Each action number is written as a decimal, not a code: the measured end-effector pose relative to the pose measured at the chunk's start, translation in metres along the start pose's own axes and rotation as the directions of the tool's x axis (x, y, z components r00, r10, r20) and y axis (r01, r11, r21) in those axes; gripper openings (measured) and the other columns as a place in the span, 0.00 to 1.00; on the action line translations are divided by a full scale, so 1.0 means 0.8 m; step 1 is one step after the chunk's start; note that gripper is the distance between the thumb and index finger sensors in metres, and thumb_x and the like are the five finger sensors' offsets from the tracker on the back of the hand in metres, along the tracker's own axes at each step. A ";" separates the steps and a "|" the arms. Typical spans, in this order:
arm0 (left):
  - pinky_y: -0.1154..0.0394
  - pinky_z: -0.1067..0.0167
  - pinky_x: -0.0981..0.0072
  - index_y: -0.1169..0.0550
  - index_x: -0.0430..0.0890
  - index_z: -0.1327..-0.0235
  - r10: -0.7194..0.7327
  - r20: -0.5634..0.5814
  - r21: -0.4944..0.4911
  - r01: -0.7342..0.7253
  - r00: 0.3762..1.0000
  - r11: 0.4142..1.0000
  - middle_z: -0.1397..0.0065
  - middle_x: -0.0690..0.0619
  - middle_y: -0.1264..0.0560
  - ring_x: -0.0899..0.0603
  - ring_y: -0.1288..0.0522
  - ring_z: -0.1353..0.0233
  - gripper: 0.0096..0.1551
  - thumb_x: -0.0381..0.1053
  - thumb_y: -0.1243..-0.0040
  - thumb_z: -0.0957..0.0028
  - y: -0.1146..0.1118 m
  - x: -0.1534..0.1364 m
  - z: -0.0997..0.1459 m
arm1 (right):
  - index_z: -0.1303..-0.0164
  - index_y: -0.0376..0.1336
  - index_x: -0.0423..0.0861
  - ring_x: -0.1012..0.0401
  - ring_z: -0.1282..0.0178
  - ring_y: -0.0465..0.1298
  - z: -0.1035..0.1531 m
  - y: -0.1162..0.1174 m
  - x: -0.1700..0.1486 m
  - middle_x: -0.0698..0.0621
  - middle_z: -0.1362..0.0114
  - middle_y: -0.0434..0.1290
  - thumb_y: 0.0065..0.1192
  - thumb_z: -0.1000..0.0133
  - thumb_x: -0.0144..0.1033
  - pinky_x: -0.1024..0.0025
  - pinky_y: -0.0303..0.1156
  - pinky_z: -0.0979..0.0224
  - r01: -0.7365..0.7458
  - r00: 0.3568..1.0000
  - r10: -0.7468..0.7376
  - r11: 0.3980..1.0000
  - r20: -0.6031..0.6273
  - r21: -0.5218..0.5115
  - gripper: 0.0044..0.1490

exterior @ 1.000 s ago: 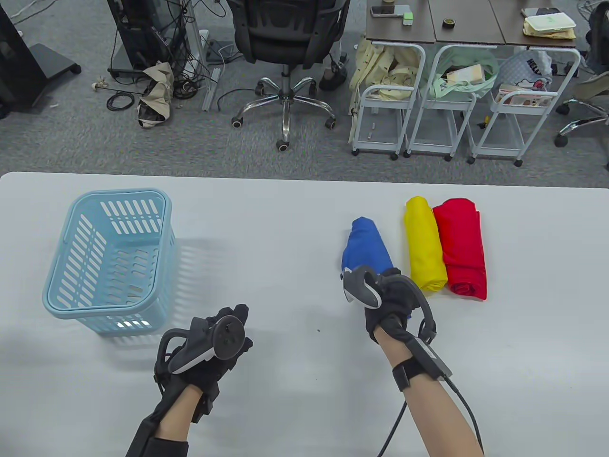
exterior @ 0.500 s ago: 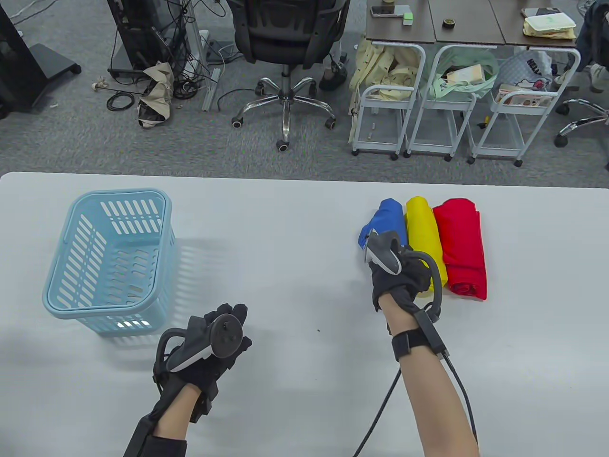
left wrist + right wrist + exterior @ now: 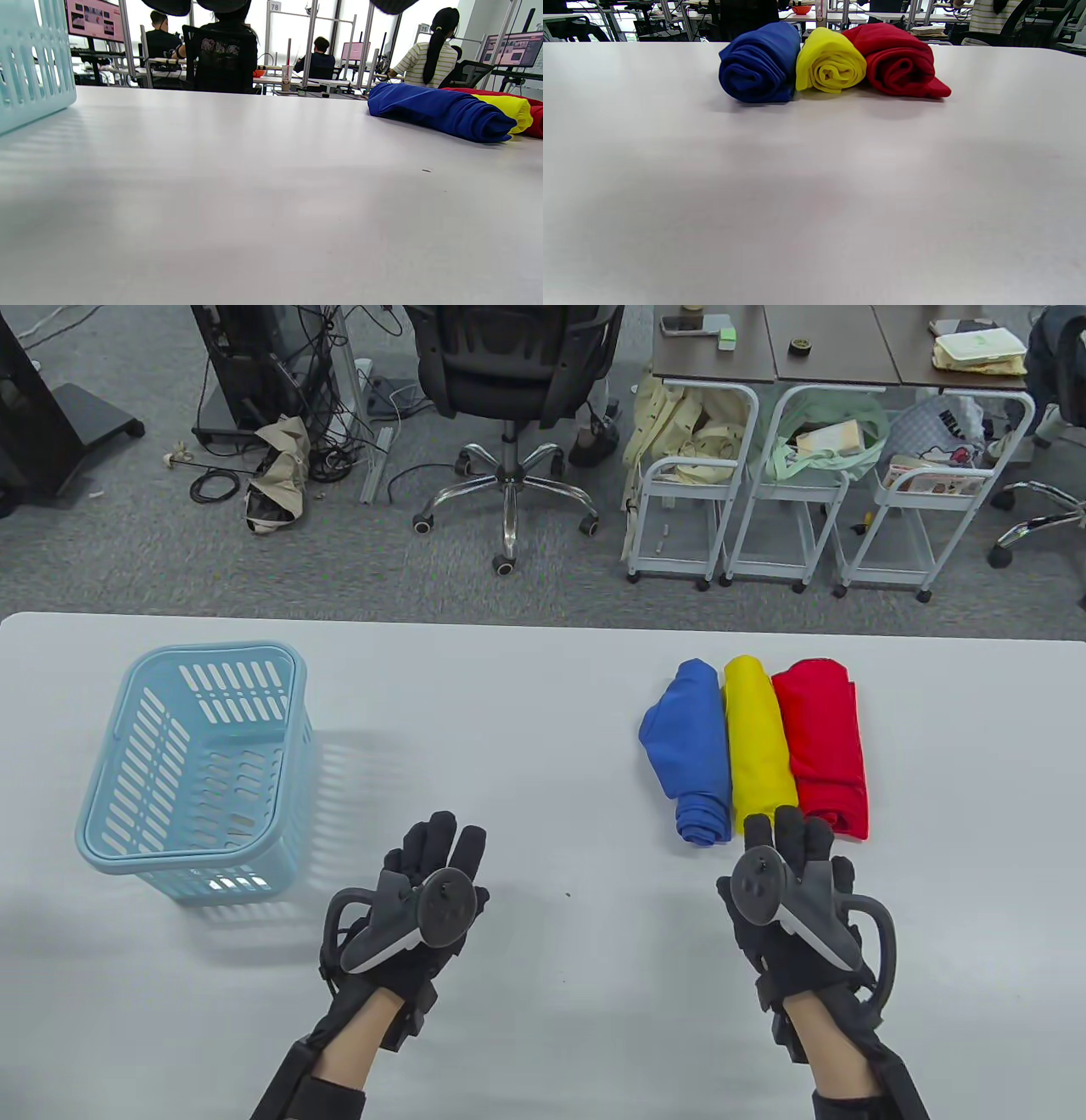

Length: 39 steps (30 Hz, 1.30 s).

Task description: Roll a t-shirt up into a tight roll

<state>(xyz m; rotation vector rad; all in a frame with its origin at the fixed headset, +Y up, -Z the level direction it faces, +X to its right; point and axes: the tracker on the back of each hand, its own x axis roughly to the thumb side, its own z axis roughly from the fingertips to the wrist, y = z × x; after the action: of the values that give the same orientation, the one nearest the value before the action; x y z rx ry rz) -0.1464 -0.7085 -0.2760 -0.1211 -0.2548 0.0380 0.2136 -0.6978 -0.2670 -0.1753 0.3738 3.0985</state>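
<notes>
table: a wide white table (image 3: 543,687) carries everything; its far edge runs across the middle of the table view.
basket: a light blue plastic basket with slotted walls (image 3: 127,780) stands near the left edge of the table, upright and open at the top; a part of its wall shows at the left of the left wrist view (image 3: 29,63).
red roll: a rolled red cloth t-shirt (image 3: 823,746) lies toward the right edge of the table, outermost of three rolls set side by side, with a loose flap at its near end.
blue roll: a rolled blue cloth t-shirt (image 3: 691,751) lies on the left of the row, touching the yellow one along its length; its near end shows a spiral of layers (image 3: 757,63).
yellow roll: a rolled yellow cloth t-shirt (image 3: 755,734) sits between the blue and the red, touching both; its spiral end faces the near edge (image 3: 831,63).
left hand: the gloved left hand (image 3: 424,891) hovers near the near edge, left of the rolls and well apart from them, fingers straight and loosely together, holding nothing.
right hand: the gloved right hand (image 3: 789,891) is just before the near ends of the yellow and red rolls, fingers stretched forward and gripping nothing; whether the fingertips touch the cloth cannot be told.
</notes>
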 end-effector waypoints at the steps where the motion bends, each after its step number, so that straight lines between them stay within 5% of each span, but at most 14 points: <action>1: 0.48 0.20 0.36 0.58 0.54 0.13 0.004 -0.002 0.012 -0.004 1.000 1.000 0.10 0.40 0.63 0.30 0.55 0.13 0.40 0.63 0.70 0.36 0.001 0.004 -0.001 | 0.18 0.19 0.52 0.43 0.17 0.17 0.000 0.003 -0.003 0.46 0.17 0.16 0.32 0.37 0.59 0.37 0.27 0.20 -0.001 1.000 0.001 1.000 -0.003 -0.003 0.50; 5: 0.51 0.21 0.35 0.59 0.54 0.13 0.030 -0.026 0.088 -0.028 0.999 0.996 0.10 0.40 0.65 0.30 0.59 0.13 0.39 0.63 0.72 0.36 -0.013 0.013 -0.003 | 0.19 0.18 0.54 0.44 0.19 0.14 -0.004 0.023 -0.010 0.47 0.19 0.14 0.33 0.37 0.58 0.38 0.23 0.22 0.039 0.999 -0.040 0.999 0.029 0.028 0.50; 10: 0.50 0.21 0.35 0.57 0.54 0.13 -0.049 -0.012 0.048 0.050 0.999 0.998 0.10 0.40 0.62 0.30 0.57 0.13 0.39 0.63 0.70 0.37 -0.030 0.008 -0.005 | 0.18 0.19 0.54 0.44 0.19 0.14 -0.007 0.021 -0.011 0.46 0.18 0.14 0.36 0.36 0.57 0.38 0.23 0.22 0.058 0.997 -0.059 0.998 0.057 0.020 0.50; 22: 0.49 0.22 0.32 0.55 0.54 0.13 -0.014 -0.036 0.077 0.017 0.999 0.997 0.10 0.40 0.61 0.29 0.56 0.13 0.40 0.64 0.67 0.37 -0.018 -0.022 0.001 | 0.17 0.22 0.53 0.43 0.18 0.17 -0.009 0.034 -0.007 0.46 0.17 0.17 0.37 0.37 0.58 0.38 0.25 0.22 0.035 0.997 -0.039 0.998 0.070 0.056 0.50; 39: 0.62 0.25 0.28 0.64 0.53 0.16 0.011 -0.044 0.083 -0.007 0.999 0.997 0.13 0.39 0.69 0.29 0.66 0.15 0.44 0.67 0.69 0.39 -0.010 -0.025 0.007 | 0.17 0.25 0.51 0.42 0.17 0.21 -0.001 0.035 -0.012 0.44 0.17 0.20 0.40 0.38 0.58 0.38 0.29 0.21 0.052 0.994 -0.058 0.996 0.096 0.072 0.51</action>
<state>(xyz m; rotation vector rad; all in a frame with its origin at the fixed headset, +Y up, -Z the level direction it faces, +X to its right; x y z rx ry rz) -0.1672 -0.7166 -0.2743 -0.0408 -0.2084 0.0546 0.2221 -0.7253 -0.2600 -0.0323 0.4638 3.0201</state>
